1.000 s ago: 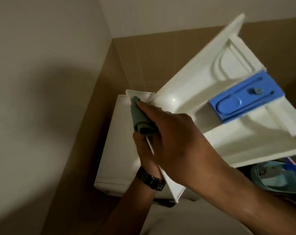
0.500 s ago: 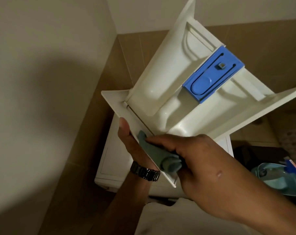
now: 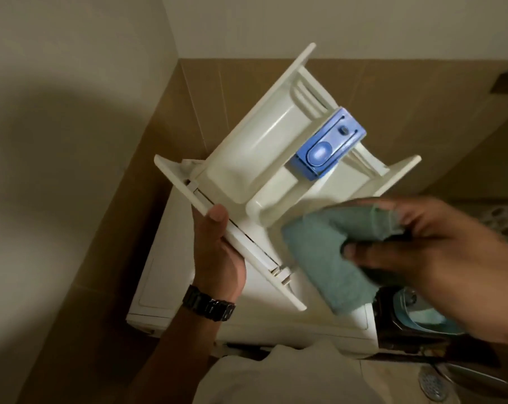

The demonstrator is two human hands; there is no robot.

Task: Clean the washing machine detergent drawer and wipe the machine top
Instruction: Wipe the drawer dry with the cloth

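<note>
So the detergent drawer point(image 3: 264, 158) is out of the machine and held up in the air above the washing machine point(image 3: 171, 275), tilted with its front panel toward the lower left and the open compartments facing the camera. Left hand point(image 3: 217, 258) grips it by that front panel, thumb hooked over the panel's edge and palm underneath, with a dark wristwatch point(image 3: 209, 307) on that wrist. Right hand point(image 3: 427, 252) is grasping a folded teal cloth point(image 3: 328, 255), fingers curled round the bunched end, and the cloth is pressed against the drawer's near right corner, next to the front panel. That hand is pretty blurred, so I can't make out the exact finger placement.

Inside the drawer there's a blue insert point(image 3: 328, 150) sitting in the middle compartment, toward the back end. The big left compartment looks white and smooth.

Machine top is white and sits directly under the drawer, tucked into a corner with brown tiles point(image 3: 247, 91) on the lower part of the walls and pale paint above. Off to the lower right, beside the machine, there's a light blue tub point(image 3: 421, 310), mostly hidden behind the right arm.
</note>
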